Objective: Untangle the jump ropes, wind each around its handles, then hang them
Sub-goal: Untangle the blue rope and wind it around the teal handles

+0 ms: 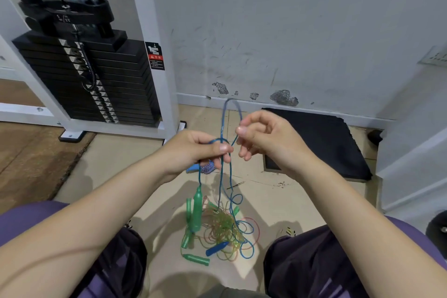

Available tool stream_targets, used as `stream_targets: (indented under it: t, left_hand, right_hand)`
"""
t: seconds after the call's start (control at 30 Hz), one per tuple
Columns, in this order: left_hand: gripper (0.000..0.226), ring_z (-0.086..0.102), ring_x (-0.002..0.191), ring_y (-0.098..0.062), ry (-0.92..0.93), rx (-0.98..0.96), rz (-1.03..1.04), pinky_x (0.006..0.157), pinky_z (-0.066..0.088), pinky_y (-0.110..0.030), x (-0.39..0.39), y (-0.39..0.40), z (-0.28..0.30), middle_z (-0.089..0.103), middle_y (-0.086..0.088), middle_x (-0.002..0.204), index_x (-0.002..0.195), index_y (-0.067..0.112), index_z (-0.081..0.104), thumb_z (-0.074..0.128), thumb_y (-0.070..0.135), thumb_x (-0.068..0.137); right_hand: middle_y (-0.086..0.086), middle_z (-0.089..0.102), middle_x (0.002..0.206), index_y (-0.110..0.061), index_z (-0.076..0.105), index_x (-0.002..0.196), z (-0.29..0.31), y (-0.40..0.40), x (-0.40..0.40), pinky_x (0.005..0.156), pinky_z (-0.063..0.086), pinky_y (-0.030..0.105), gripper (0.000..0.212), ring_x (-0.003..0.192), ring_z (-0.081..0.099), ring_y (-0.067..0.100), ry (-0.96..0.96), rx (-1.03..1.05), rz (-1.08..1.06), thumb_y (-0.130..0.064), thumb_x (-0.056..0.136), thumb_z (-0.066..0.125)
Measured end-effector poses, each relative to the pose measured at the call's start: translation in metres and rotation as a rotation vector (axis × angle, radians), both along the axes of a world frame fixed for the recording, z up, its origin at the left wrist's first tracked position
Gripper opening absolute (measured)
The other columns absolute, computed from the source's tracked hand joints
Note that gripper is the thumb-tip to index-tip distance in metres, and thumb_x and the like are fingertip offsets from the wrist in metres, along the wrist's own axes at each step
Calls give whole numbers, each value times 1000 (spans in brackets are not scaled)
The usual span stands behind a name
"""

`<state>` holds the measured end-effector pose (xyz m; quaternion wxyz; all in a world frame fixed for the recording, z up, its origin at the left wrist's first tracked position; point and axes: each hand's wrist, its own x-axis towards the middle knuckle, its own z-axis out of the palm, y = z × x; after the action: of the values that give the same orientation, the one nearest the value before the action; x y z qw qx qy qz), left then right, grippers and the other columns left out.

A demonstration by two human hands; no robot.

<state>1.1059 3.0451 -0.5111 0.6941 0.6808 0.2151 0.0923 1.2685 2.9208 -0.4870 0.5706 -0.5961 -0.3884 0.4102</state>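
A weight stack machine (84,72) is seen at upper left against a scuffed wall (302,31), and a black mat (321,143) lies on the tiled floor (125,164) to the right. The person is seated, with both forearms stretched forward over the knees.

On the floor between the knees, a tangled heap of jump ropes (222,230) is spread: thin yellowish and reddish cords are mixed with blue coils, and a blue handle (217,248) and several green handles (195,259) lie among them at differing angles.

From that heap a blue rope (231,176) is drawn up, so its long axis runs nearly vertical, from the pile to the hands and on into a loop that arches above them. A green handle (197,210) hangs from a strand below the left hand, its long axis upright and its narrow end pointing up.

The left hand (196,150) is closed around the blue rope, with the cord pinched between thumb and forefinger where it crosses itself. The right hand (263,135) is held just beside it with fingers curled, and the loop's right strand appears to be nipped at the fingertips, though the contact is blurred.

The step in hand is judged to be untangling; no winding or hanging has begun. The next move is likely to call for the loop to be fed back through the crossing while the lower strands are kept free of the heap.
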Motion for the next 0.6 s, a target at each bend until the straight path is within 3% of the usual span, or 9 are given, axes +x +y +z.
stream_targets:
  t: [0.13, 0.3, 0.43, 0.5, 0.6]
  left_hand:
    - [17, 67, 65, -13, -160, -231, 107, 53, 46, -16, 0, 7, 4, 74, -7, 83, 86, 9, 76, 67, 22, 80]
    - [15, 69, 67, -12, -229, -335, 97, 57, 49, -17, 1, 7, 4, 75, -5, 87, 85, 16, 80, 67, 22, 82]
    - [26, 64, 72, -6, -119, -195, 26, 59, 43, -14, -2, 15, 4, 74, -1, 92, 101, 18, 76, 77, 15, 75]
    - [32, 65, 81, -5, 4, -51, -90, 69, 48, -14, -4, 15, 0, 73, 0, 93, 103, 17, 74, 80, 5, 74]
    - [20, 64, 91, -10, 159, 149, -183, 89, 51, -29, -4, 9, -8, 75, -10, 98, 100, 14, 76, 77, 7, 81]
  right_hand:
    - [11, 65, 70, -2, 66, 96, -9, -3, -3, 55, 54, 29, 15, 57, 62, 23, -150, -248, 224, -6, 84, 73]
    - [5, 62, 65, -3, 71, 89, -14, 0, -16, 57, 55, 26, 4, 54, 59, 16, -241, -273, 266, 0, 86, 69]
    - [10, 62, 63, 6, 68, 91, -6, 0, -14, 56, 54, 25, 7, 54, 60, 17, -199, -157, 170, 1, 89, 63]
    - [9, 64, 65, 6, 65, 90, 0, -1, -13, 56, 54, 25, 8, 54, 62, 18, -116, -62, 135, 2, 92, 58]
    - [9, 66, 67, 1, 65, 89, 6, -1, -12, 57, 55, 27, 10, 55, 64, 20, -18, 47, 78, 0, 93, 57]
